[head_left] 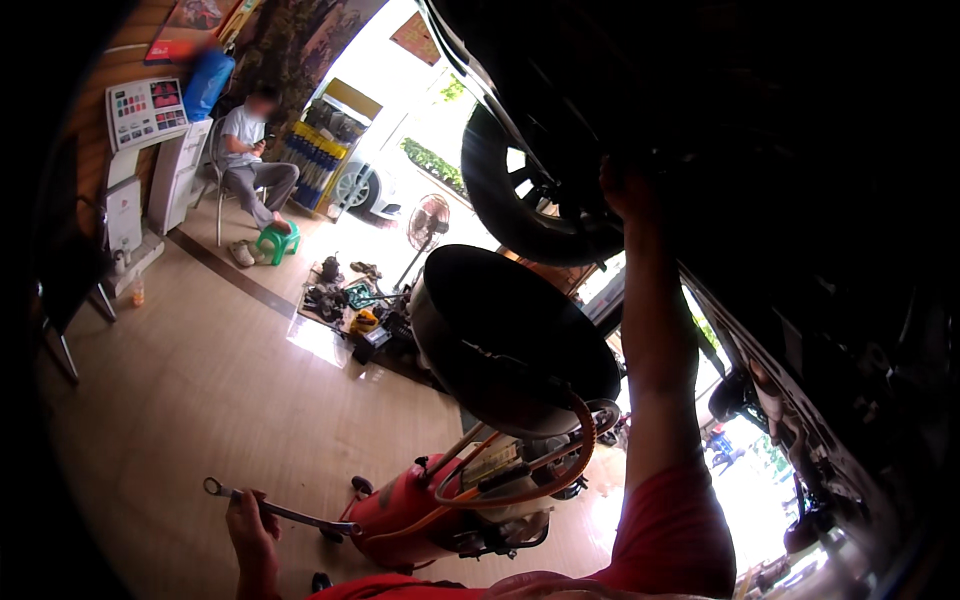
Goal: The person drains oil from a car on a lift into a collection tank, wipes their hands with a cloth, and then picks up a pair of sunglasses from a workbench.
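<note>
My left hand (252, 525) is closed around a double-ended wrench (300, 516) at the lower left, held out level with a ring end to the left. My right hand (628, 190) is raised overhead against the dark underside of a lifted car (570, 90), near its wheel (490, 180). Deep shadow hides the right fingers and what they touch. Below that hand stands a wide black oil-drain pan (510, 330), tilted in this view, over a red wheeled tank (405, 515). An orange-brown hose (585, 450) loops from the pan's side.
Scattered tools and parts (345, 310) lie on the floor beyond the pan, close to a standing fan (428, 222). A seated person (250, 155) rests one foot on a green stool (280, 240). A display stand (148, 115) is at the left wall; a white car (365, 190) is outside.
</note>
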A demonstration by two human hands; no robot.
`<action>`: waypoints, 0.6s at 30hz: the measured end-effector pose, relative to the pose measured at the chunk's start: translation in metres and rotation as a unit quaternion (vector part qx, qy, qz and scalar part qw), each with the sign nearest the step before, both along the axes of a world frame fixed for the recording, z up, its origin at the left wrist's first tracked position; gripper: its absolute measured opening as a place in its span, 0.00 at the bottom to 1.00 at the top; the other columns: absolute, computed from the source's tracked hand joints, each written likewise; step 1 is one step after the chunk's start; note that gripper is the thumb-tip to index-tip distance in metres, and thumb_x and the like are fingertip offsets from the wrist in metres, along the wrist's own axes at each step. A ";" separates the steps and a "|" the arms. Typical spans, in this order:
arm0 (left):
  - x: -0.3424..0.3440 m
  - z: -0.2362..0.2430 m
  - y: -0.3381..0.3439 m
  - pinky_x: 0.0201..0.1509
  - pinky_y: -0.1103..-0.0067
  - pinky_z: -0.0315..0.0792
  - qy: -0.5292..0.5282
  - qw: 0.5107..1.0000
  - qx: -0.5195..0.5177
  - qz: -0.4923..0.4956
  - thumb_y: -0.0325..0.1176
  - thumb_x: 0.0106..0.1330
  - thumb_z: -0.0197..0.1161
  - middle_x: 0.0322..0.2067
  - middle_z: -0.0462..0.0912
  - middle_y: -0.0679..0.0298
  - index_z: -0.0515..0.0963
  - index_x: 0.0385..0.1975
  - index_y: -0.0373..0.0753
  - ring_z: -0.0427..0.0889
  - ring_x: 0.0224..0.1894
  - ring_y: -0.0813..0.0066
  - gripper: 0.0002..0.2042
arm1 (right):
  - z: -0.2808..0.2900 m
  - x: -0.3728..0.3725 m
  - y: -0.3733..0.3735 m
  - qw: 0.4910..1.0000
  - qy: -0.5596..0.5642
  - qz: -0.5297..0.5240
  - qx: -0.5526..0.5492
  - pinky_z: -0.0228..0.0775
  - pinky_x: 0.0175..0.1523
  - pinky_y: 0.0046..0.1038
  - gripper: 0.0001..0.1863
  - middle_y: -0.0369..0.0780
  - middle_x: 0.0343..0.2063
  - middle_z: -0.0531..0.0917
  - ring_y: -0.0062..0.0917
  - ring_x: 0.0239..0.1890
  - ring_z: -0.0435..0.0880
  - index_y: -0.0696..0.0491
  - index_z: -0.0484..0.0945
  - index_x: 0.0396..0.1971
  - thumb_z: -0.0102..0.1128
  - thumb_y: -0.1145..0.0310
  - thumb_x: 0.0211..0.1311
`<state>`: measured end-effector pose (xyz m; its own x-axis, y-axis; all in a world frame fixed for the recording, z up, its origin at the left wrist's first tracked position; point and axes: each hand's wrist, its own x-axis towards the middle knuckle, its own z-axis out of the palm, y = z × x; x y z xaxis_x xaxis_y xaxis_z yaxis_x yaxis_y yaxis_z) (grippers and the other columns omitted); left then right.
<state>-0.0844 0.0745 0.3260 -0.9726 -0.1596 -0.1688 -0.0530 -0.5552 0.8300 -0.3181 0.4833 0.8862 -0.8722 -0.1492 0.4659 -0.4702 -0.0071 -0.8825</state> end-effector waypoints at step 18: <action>0.006 -0.027 0.008 0.15 0.85 0.58 0.012 0.999 -0.016 -0.028 0.42 0.71 0.47 0.14 0.66 0.70 0.69 0.32 0.36 0.64 0.12 0.84 0.14 | -0.005 -0.005 0.006 0.642 0.442 -0.383 0.496 0.68 0.28 0.15 0.13 0.38 0.32 0.78 0.20 0.29 0.77 0.52 0.72 0.48 0.47 0.71 0.64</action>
